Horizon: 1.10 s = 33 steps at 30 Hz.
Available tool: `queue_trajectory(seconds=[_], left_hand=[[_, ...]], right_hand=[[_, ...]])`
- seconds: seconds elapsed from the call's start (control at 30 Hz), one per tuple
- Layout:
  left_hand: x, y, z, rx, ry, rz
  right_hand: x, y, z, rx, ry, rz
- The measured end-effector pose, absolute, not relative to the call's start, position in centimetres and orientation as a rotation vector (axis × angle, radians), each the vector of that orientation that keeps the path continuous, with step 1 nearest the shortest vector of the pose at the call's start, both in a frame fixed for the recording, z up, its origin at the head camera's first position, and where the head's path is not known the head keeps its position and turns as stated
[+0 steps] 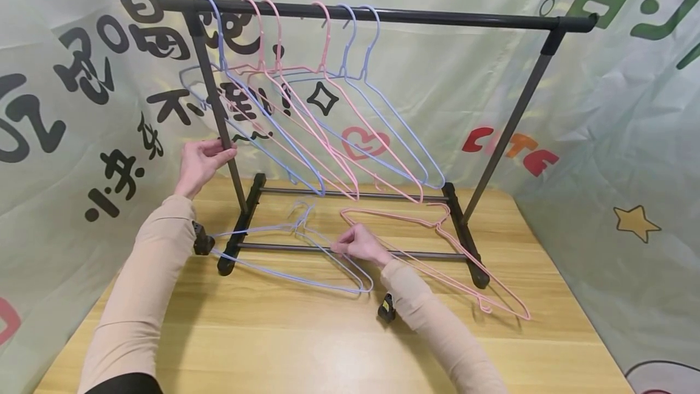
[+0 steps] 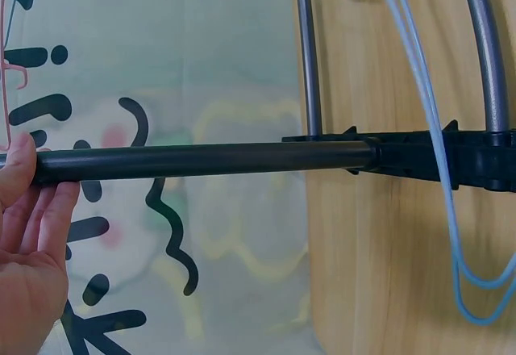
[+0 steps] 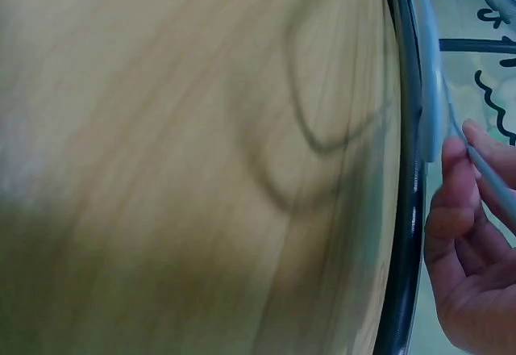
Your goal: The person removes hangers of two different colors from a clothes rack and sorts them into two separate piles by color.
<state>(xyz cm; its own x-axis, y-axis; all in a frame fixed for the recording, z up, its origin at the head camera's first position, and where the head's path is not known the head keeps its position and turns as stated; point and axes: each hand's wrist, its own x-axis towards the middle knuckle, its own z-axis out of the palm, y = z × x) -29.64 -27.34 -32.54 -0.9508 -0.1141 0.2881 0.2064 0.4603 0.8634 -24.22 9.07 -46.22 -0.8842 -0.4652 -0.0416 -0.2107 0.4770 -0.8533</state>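
Note:
In the head view my left hand (image 1: 199,168) grips the left upright (image 1: 235,178) of a black clothes rack (image 1: 437,16), fingers and thumb around the tube. The left wrist view shows that hand (image 2: 36,266) at the edge, with the upright (image 2: 201,160) running across. My right hand (image 1: 361,243) pinches a blue wire hanger (image 1: 328,252) between thumb and fingers, over the rack's front lower bar. A second blue hanger overlaps it, hooks toward the back. In the right wrist view, the fingers (image 3: 453,190) pinch the thin blue wire (image 3: 488,176).
Several pink hangers (image 1: 327,35) and blue hangers (image 1: 375,35) hang from the top bar. Pink hangers (image 1: 492,263) lie at the right across the rack's foot (image 1: 476,269). Printed cloth (image 1: 618,138) surrounds the wooden table (image 1: 306,345) at the back and sides.

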Motion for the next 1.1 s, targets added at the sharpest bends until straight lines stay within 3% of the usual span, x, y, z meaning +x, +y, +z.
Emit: queue_trajectory(seconds=[0.27,0.4,0.6,0.93,1.1], left_hand=[[-29.7,-27.3,-32.6,-0.086,-2.410,-1.475],[-29.7,-27.2,-32.6,-0.092,-2.406,-1.477],[-29.7,-27.2,-32.7,-0.081,-2.411,-1.478],[-29.6,-27.3,-32.6,-0.085,-2.415,-1.479],[-29.6,-27.3,-32.6,-0.086,-2.401,-1.485]], right_hand=[[-24.4,10.2,-45.9,-0.642,2.531,-1.394],[-25.1,12.5,-43.5,-0.645,2.481,-1.576],[-26.4,17.0,-36.4,-0.496,2.368,-1.867],[-26.9,21.1,-24.0,-0.656,2.286,-1.975],[-26.8,20.8,-20.9,-0.748,2.360,-1.798]])
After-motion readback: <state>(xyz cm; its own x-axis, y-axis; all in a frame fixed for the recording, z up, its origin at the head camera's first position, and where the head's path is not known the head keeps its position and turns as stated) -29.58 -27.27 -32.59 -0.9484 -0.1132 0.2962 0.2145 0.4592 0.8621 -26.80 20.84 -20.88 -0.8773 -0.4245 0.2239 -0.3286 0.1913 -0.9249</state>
